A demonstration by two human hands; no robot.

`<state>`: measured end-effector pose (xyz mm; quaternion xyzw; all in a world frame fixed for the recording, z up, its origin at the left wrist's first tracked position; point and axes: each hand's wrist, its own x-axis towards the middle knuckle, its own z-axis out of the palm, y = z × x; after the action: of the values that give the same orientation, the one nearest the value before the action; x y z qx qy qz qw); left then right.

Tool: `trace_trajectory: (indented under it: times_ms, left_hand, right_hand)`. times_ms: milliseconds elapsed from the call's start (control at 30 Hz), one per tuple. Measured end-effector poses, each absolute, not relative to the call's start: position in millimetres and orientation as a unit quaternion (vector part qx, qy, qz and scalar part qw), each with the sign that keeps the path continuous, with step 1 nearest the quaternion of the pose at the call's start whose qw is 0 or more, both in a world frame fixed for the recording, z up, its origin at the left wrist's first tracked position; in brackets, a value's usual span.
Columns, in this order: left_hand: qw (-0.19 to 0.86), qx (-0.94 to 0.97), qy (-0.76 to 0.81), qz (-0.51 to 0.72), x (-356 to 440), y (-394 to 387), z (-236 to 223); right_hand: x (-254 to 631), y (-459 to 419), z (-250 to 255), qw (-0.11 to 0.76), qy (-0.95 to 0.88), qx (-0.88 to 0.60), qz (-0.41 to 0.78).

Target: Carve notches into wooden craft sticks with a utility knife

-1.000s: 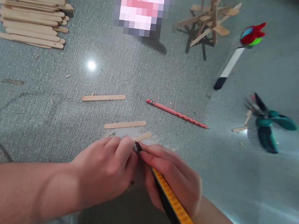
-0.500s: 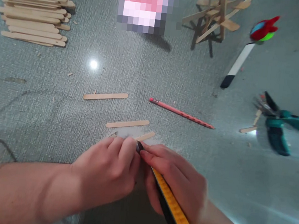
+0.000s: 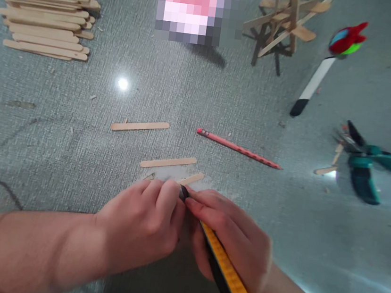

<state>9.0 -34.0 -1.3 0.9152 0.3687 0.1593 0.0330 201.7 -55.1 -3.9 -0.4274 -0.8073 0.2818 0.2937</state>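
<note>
My right hand point(image 3: 232, 239) is closed around a long yellow-and-black utility knife point(image 3: 227, 264), its handle slanting down to the bottom edge. Its dark front end meets the fingers of my left hand point(image 3: 147, 216), which is curled shut, knuckles up. What those left fingers grip is hidden. Just beyond both hands, the end of a wooden craft stick point(image 3: 193, 179) shows, its rest covered by my left fingers. A second craft stick point(image 3: 168, 162) lies a little farther off, and another stick point(image 3: 140, 126) is to its upper left.
A pink pencil point(image 3: 240, 148) lies mid-table. Teal-handled pliers point(image 3: 361, 162) rest at right beside stick pieces. Behind them are a white pen with a red topper point(image 3: 313, 85) and a craft-stick structure point(image 3: 285, 22). Stacked craft sticks point(image 3: 49, 19) fill the upper left; a blurred-out object point(image 3: 191, 8) stands at top.
The whole view has shifted very slightly. Both hands and the utility knife keep nearly the same pose.
</note>
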Motion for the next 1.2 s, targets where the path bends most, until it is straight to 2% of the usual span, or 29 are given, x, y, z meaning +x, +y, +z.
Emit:
trace_trajectory:
  times_ms: [467, 1200]
  left_hand:
    - [0.049, 0.914, 0.367, 0.165, 7.9, -35.0, -2.5]
    - [0.033, 0.917, 0.365, 0.155, 8.1, -34.6, -0.8]
  right_hand:
    - [200.3, -46.8, -0.8, 0.338, -0.786, -0.442, 0.269]
    - [200.2, -47.8, 3.7, 0.288, -0.802, -0.441, 0.284]
